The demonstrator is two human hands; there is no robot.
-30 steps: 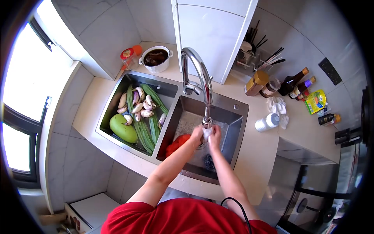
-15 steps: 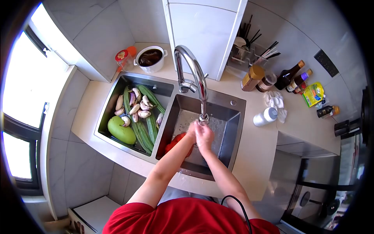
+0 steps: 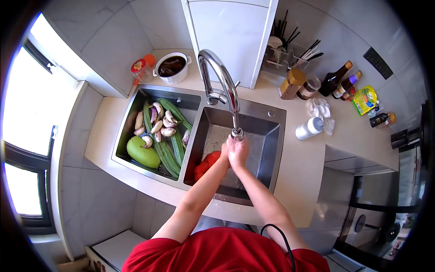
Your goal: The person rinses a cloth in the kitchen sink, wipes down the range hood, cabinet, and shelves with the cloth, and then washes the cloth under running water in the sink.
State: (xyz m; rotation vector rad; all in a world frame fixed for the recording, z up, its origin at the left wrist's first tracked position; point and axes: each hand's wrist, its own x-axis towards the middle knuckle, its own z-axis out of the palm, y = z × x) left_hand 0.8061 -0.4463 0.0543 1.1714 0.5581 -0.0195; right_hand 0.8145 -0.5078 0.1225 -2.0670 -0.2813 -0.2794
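- Faucet point(image 3: 231, 93) just over left hand point(image 3: 225, 151) and right hand point(image 3: 239, 153), pressed together; cannot tell if gripping anything
- Red bundle point(image 3: 206, 166) beside left forearm point(image 3: 202, 190)
- Vegetables point(image 3: 168, 158) farther left
- Bottle point(image 3: 309, 128) off right

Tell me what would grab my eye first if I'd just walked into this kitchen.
Probably the left hand and right hand, close together at the spout of the tall chrome faucet, above the right basin. Next, the bright red item beneath the left forearm in that basin. Then the big, smooth green fruit or gourd among other vegetables in the left basin.
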